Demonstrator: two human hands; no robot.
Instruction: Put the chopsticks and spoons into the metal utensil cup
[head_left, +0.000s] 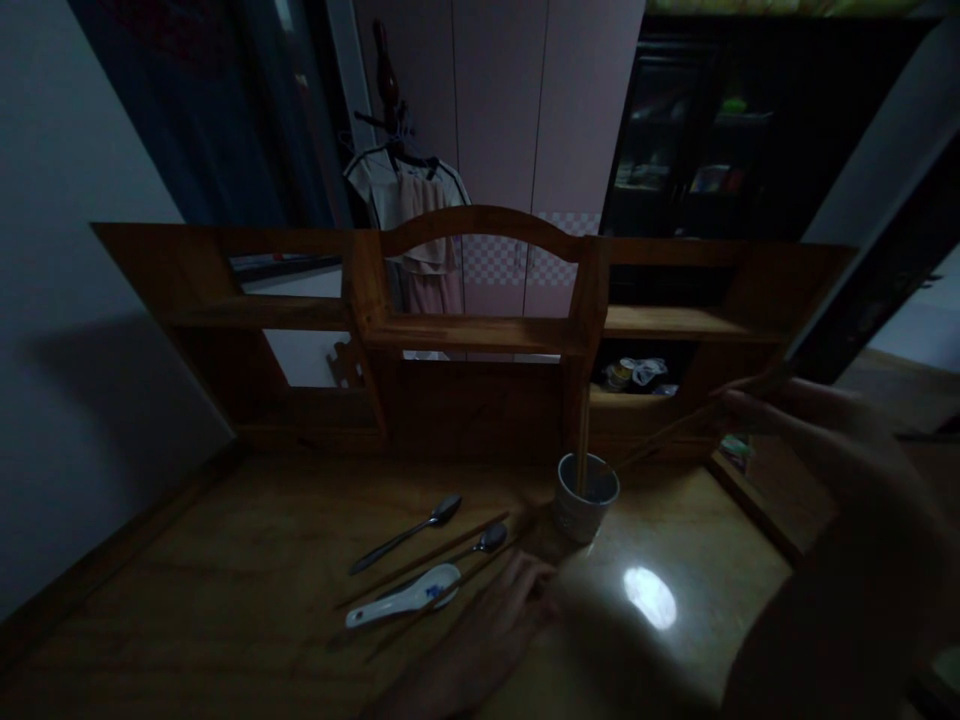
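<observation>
A small cup [586, 505] stands on the wooden desk [225, 590] with one chopstick [582, 440] upright in it. My right hand [757, 408] is closed on a second chopstick [660, 437], whose lower tip is at the cup's rim. My left hand [495, 625] lies on the desk just left of the cup, fingers stretched out over loose chopsticks [420, 562]. A white ceramic spoon [405, 598] with a blue pattern and two metal spoons [409, 533] [487, 540] lie to its left.
A wooden shelf unit [480, 330] rises at the back of the desk, with small items [637, 373] in its right lower compartment. Clothes [420, 230] hang behind it. A wall [75, 300] borders the left. A light spot [649, 597] glares on the desk.
</observation>
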